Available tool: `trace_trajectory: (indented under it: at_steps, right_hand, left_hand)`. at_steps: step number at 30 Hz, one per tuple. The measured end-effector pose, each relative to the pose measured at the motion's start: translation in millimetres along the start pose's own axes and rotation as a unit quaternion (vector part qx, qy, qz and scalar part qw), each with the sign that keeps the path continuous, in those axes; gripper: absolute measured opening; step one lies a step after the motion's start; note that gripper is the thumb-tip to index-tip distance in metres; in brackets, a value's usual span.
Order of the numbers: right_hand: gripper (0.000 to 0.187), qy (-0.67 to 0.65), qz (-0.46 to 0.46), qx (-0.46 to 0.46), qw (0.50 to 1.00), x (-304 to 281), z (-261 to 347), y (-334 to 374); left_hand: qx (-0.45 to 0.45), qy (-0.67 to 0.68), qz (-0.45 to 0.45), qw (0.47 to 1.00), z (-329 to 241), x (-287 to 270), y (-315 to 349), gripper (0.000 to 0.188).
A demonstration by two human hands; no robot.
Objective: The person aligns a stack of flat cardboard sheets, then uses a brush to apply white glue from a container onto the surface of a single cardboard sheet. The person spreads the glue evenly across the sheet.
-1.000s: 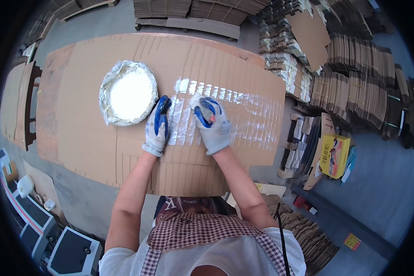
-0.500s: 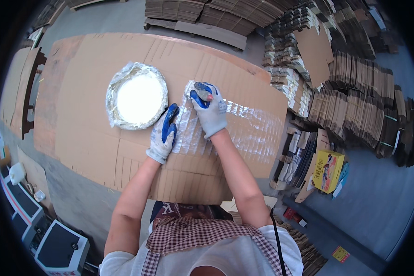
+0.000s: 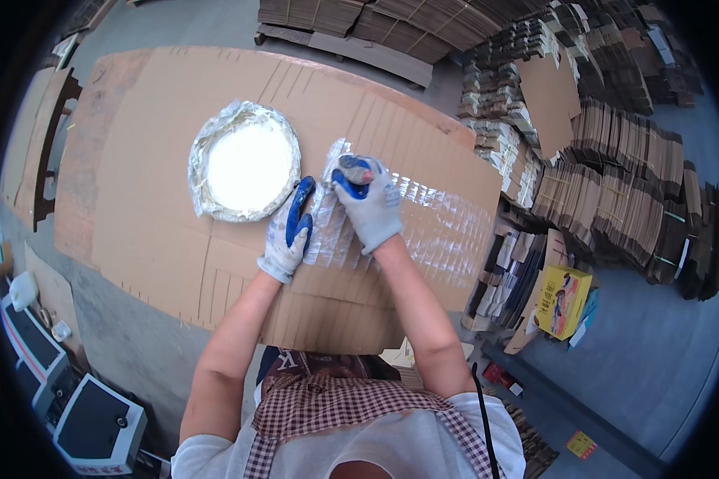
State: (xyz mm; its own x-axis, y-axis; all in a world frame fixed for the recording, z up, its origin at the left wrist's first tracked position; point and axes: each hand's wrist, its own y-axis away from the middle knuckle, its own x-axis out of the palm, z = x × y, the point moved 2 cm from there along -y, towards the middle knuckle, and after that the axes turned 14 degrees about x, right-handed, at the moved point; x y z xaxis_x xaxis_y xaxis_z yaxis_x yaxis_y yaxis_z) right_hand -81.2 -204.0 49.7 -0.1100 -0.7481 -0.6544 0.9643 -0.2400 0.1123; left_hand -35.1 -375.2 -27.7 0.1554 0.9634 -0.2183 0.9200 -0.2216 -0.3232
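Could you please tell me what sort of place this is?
Probably a cardboard packaging workshop or warehouse: stacks of flat brown cardboard at right, tied brown cardboard bundles at the top, and a broad tan cardboard-covered worktable.

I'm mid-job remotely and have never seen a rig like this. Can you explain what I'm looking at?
There's no machine here: you see a gloved left hand and right hand. The view looks down from a fisheye camera on the person's head, so straight edges bend. Under the hands lies brown cardboard, with glossy streaks on part of it. A round film-lined container sits there, its inside glaring white. The right hand grips a grey tool; the left, beside the container, shows nothing held.
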Motion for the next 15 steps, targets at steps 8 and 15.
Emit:
trace_trajectory:
  at_steps: [8, 15]
  right_hand:
    - [0.034, 0.013, 0.052, 0.057, 0.997, 1, 5, 28]
    - [0.034, 0.010, 0.053, 0.047, 0.997, 10, 0, 54]
  left_hand:
    - [0.017, 0.020, -0.015, 1.000, -1, -2, -2, 0.062]
    - [0.003, 0.067, -0.033, 0.997, 2, 2, 2, 0.061]
